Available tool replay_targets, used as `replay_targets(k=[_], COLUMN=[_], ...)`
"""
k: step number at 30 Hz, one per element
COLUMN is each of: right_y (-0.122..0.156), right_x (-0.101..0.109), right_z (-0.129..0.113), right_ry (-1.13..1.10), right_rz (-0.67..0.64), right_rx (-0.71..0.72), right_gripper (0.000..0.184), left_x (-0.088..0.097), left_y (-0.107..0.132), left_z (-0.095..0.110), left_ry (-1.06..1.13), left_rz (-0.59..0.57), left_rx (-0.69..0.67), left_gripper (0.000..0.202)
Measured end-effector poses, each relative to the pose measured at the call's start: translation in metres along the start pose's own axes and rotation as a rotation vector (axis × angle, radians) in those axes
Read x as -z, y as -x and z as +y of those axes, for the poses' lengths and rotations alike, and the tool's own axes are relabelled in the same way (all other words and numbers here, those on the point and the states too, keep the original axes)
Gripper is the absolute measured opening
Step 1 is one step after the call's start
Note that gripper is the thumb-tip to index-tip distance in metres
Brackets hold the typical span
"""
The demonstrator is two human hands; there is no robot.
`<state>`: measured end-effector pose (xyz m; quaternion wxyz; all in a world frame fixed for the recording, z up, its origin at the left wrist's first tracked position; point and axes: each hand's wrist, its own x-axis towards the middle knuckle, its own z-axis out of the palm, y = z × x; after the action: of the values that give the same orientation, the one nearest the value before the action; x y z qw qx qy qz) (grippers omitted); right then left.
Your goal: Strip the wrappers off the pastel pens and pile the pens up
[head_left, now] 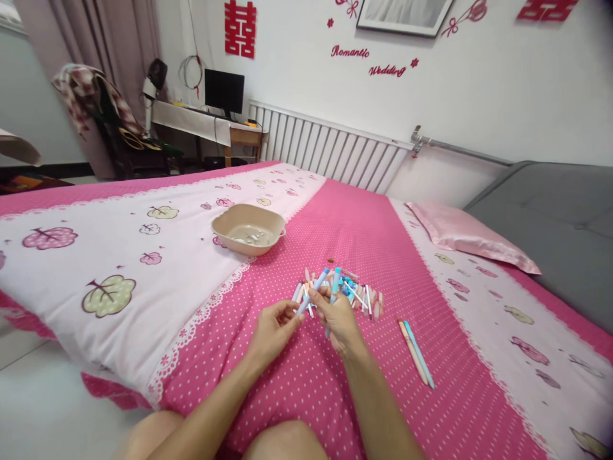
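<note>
Closed around the lower end of a pale marker pen with a blue tip (313,292) is my left hand (274,327). My right hand (339,317) grips a light blue marker pen (335,284) that stands nearly upright, and its fingers also touch the pen in my left hand. Just behind both hands lies a loose pile of pens and caps (366,297) in pink, white, blue and dark colours, partly hidden by the hands. To the right, a peach pen (412,354) and a light blue pen (420,355) lie side by side on the bedspread.
A beige plastic basin (230,239) with small pieces inside stands beyond the pile, to the left. The pink polka-dot bedspread (349,223) spreads under everything. A pink pillow (469,236) rests at the right by a grey headboard (550,211). White bed rails (330,144) run along the wall.
</note>
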<state>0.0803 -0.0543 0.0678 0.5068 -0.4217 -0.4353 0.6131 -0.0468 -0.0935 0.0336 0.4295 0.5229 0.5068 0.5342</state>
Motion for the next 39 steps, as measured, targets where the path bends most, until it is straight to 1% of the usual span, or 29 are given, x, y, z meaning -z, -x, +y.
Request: replay_targets(k=[2,4,7,9,12,14,16,17,20,22,23,24,26,28,31,34,36,39], right_y=[-0.001,-0.002,-0.003,-0.003,-0.003,-0.003,-0.003,-0.004,-0.006,-0.006,-0.006,-0.006,-0.006,-0.005,-0.004,-0.003,-0.003,-0.003], right_x=[0.0,0.002,0.005,0.007,0.009,0.009,0.009,0.009,0.008,0.008,0.008,0.007,0.007,0.007,0.007,0.006,0.006,0.006], right_z=[0.001,0.002,-0.001,-0.004,-0.008,-0.009,-0.008,-0.007,-0.005,-0.004,-0.004,-0.004,-0.005,-0.005,-0.006,-0.006,-0.006,-0.006], right_ry=[0.031,0.047,0.047,0.021,-0.073,-0.146,-0.183,-0.189,-0.187,-0.184,-0.182,-0.182,-0.184,-0.185,-0.186,-0.184,-0.178,-0.173], right_rz=[0.037,0.035,0.002,-0.027,-0.111,-0.157,-0.163,-0.15,-0.088,-0.059,-0.054,-0.054,-0.061,-0.072,-0.088,-0.101,-0.102,-0.092], right_rx=[0.044,0.056,0.039,-0.005,-0.07,-0.083,-0.081,-0.074,-0.04,-0.027,-0.026,-0.024,-0.016,-0.009,-0.013,-0.016,-0.013,-0.003], right_gripper=[0.031,0.031,0.031,0.031,0.03,0.03,0.031,0.031,0.032,0.032,0.033,0.033,0.032,0.031,0.031,0.031,0.03,0.029], left_x=[-0.001,-0.001,0.001,0.004,0.008,0.008,0.008,0.007,0.004,0.003,0.003,0.004,0.005,0.005,0.005,0.005,0.005,0.005], left_y=[0.001,0.001,0.002,0.004,0.006,0.006,0.004,0.004,0.001,0.0,-0.001,-0.001,0.0,0.001,0.003,0.003,0.002,0.0], left_z=[0.001,0.003,0.009,0.013,0.017,0.018,0.017,0.017,0.016,0.015,0.015,0.015,0.015,0.016,0.017,0.017,0.017,0.016], left_ry=[-0.005,0.013,0.091,0.191,0.419,0.543,0.55,0.508,0.306,0.188,0.148,0.119,0.099,0.141,0.241,0.294,0.303,0.274], left_rz=[0.001,-0.011,-0.086,-0.171,-0.295,-0.341,-0.322,-0.285,-0.091,0.032,0.075,0.095,0.078,0.032,0.02,0.008,0.016,0.053], left_rx=[0.006,0.021,0.078,0.145,0.268,0.338,0.35,0.324,0.171,0.083,0.054,0.038,0.037,0.076,0.188,0.293,0.292,0.189], left_gripper=[0.031,0.031,0.032,0.033,0.034,0.037,0.042,0.043,0.048,0.044,0.037,0.031,0.03,0.036,0.044,0.048,0.047,0.039])
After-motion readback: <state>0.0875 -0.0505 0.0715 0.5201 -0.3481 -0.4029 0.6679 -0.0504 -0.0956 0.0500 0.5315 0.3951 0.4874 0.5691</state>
